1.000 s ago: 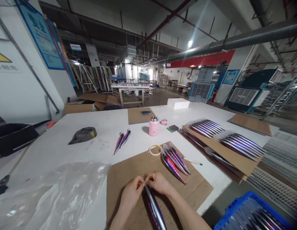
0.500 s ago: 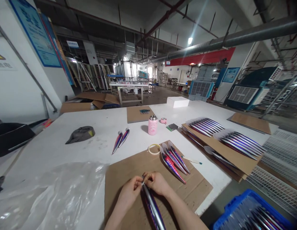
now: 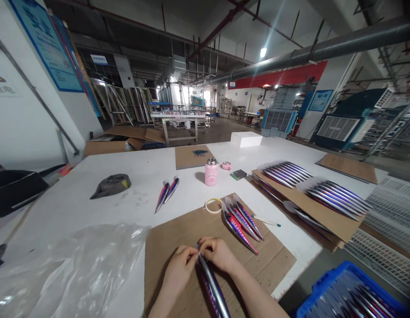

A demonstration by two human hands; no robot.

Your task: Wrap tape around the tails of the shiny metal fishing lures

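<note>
A slim, silver-bellied fishing lure [image 3: 214, 289] lies lengthwise on a brown cardboard sheet [image 3: 158, 251] at the near side of the table, its near end cut off by the lower picture edge. The left hand [image 3: 181, 268] and the right hand [image 3: 218, 255] meet at its far tip, each grasping it in a fingertip pinch; the fingers hide the exact detail there. Beyond the right hand, three pink-and-purple lures [image 3: 242, 219] lie side by side on the sheet, with a tape ring [image 3: 213, 212] just left of them and a thin green-tipped stick [image 3: 267, 221] on their right. Farther along the white table [image 3: 102, 210] stands an uncapped pink bottle [image 3: 211, 174], its pink cap [image 3: 226, 166] nearby. Two more lures [image 3: 163, 195] lie left of the bottle; crumpled clear plastic [image 3: 79, 265] spreads left of the sheet. To the right, stacked cardboard [image 3: 299, 201] bears rows of lures, and below the table edge sits a blue crate [image 3: 315, 291] holding others.
</note>
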